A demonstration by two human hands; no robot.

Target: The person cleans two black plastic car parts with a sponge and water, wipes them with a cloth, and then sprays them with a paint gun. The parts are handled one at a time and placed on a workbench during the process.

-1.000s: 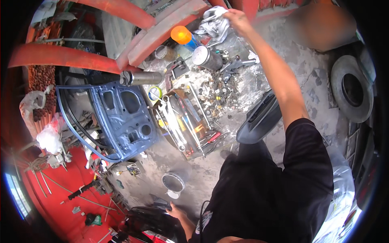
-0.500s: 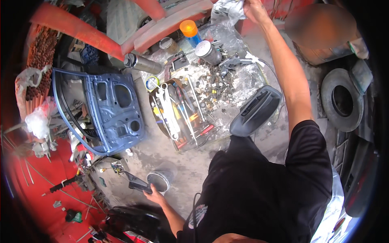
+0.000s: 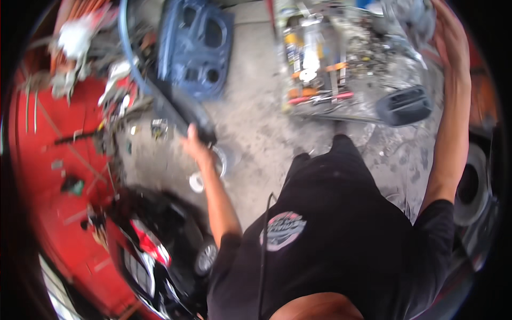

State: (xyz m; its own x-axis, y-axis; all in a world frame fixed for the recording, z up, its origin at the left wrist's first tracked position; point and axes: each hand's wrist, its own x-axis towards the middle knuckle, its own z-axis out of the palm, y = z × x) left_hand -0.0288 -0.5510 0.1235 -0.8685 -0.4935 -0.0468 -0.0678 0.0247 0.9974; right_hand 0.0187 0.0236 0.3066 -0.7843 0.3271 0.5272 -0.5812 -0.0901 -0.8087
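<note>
My left hand (image 3: 196, 146) is closed on the lower end of a long dark plastic panel (image 3: 184, 109), which slants up and left over the floor. Its far end overlaps the lower edge of a blue car door shell (image 3: 213, 58). At the upper right, my right hand (image 3: 452, 40) grips a crumpled, greyish sheet that looks like plastic (image 3: 410, 21), beside the work table. Blur hides exactly how those fingers lie. A dark oval plastic trim piece (image 3: 405, 105) rests on the table's near right corner, below that hand.
Wrenches and other tools (image 3: 314, 58) fill a tray on the table, beside scattered small fasteners (image 3: 373, 48). A bucket (image 3: 218, 160) stands just right of my left hand. A black car (image 3: 165, 229) is at the lower left, and a tyre (image 3: 472, 184) at the right.
The view has swung left and toward the black car. My left hand has lifted the dark panel, which shows longer now. My right arm stays stretched out, with the crumpled sheet at the hand.
</note>
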